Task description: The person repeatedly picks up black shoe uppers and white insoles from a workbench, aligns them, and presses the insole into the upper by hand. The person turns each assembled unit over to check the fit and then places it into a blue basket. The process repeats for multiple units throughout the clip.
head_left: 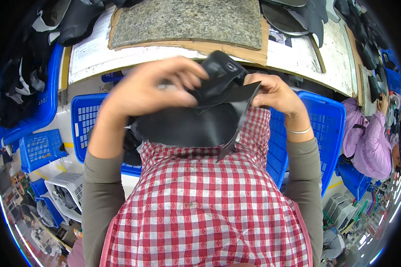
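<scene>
I hold a black leather shoe upper [187,127] in front of my apron, below the workbench edge. Its wide, curved opening faces me, and a narrower flap with a small emblem rises at the back. My right hand [272,93] pinches the upper's right edge between thumb and fingers. Over its left side is my left hand [165,84], blurred by motion. The left fingers are curved and apart from the thumb, which lies close to the leather's top edge. Whether that thumb touches the leather is hard to tell.
Ahead, a speckled stone slab [187,22] lies on the white workbench [307,58]. More black uppers [285,18] are piled at its corners. Blue crates [87,115] stand below on both sides. At the right, a person in a checked purple shirt [372,147] works at another bench.
</scene>
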